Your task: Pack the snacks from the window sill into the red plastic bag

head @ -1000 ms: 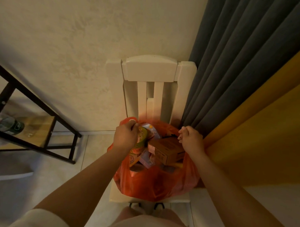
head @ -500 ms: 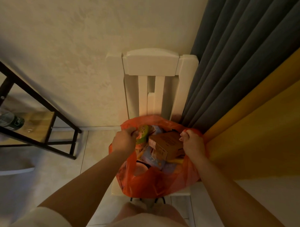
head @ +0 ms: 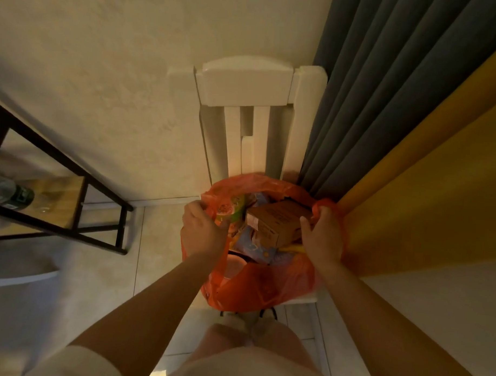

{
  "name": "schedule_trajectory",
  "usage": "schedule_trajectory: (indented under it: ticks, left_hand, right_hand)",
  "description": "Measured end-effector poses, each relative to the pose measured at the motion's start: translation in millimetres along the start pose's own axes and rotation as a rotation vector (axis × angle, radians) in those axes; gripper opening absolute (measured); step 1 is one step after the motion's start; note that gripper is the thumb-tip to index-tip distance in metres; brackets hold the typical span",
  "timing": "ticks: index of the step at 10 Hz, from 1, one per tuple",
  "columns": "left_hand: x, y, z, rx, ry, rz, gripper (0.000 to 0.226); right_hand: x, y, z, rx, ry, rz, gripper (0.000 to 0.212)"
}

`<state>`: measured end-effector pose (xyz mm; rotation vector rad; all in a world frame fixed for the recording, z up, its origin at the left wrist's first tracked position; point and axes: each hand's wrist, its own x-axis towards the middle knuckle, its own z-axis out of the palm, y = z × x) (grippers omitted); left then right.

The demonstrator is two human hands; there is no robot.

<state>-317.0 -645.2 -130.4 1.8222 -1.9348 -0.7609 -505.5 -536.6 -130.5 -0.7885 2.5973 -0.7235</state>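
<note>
The red plastic bag stands on the seat of a white chair, its mouth held wide. Inside lie a brown cardboard box, a green and orange snack packet and a pale blue packet. My left hand grips the bag's left rim. My right hand grips the right rim, beside the box.
A dark grey curtain hangs to the right of the chair, with a yellow surface beyond it. A black metal shelf with a bottle stands at the left. Pale floor tiles lie below.
Both hands have pulled the bag's rim up and outward, so the mouth is wider and the red plastic now rises around the snacks. The view has shifted slightly.
</note>
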Motion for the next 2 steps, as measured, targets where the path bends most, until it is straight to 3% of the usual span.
schedule_trajectory:
  ticks: [1,2]
  left_hand:
    - [-1,-2,1,0.096,0.061,0.195,0.075]
    - [-7,3,2,0.249,0.067,0.528,0.083]
  right_hand:
    - [-9,-2,2,-0.051,0.120,-0.028,0.049]
    - [-24,-4,3,-0.155,0.212,-0.114,0.065]
